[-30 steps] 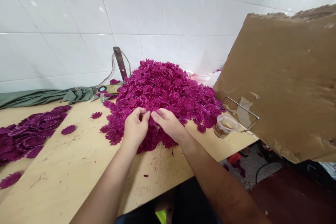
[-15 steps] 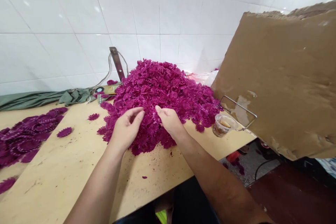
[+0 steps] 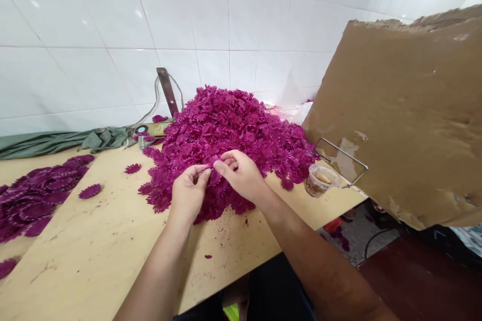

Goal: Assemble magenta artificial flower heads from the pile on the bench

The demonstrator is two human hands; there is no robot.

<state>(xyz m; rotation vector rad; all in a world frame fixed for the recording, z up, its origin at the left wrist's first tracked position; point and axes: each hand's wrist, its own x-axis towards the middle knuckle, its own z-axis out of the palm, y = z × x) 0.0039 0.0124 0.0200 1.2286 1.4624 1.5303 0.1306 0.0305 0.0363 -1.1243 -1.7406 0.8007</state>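
A tall heap of magenta fabric-like flower heads (image 3: 229,115) rises on the table against the tiled wall. In front of it, my left hand (image 3: 190,190) and my right hand (image 3: 241,175) meet fingertip to fingertip. Both are closed in a pinch on one magenta flower (image 3: 211,164), of which only a small part shows between the fingers. Its colour blends into the heap behind. To the left lie a flatter pile of darker flower discs (image 3: 35,198) and a few single flowers (image 3: 90,191).
A plastic cup (image 3: 318,179) with brownish contents stands by a wire frame (image 3: 342,160) at the table's right edge. Beyond leans a large cardboard sheet (image 3: 399,120). Green cloth (image 3: 68,141) and an upright metal bar (image 3: 167,90) are at the back left. Small scraps dot the tabletop (image 3: 124,241).
My hands were apart with fingers loosely curled. Now they have come together, the left moving right and the right moving left, and a flower is pinched between them.
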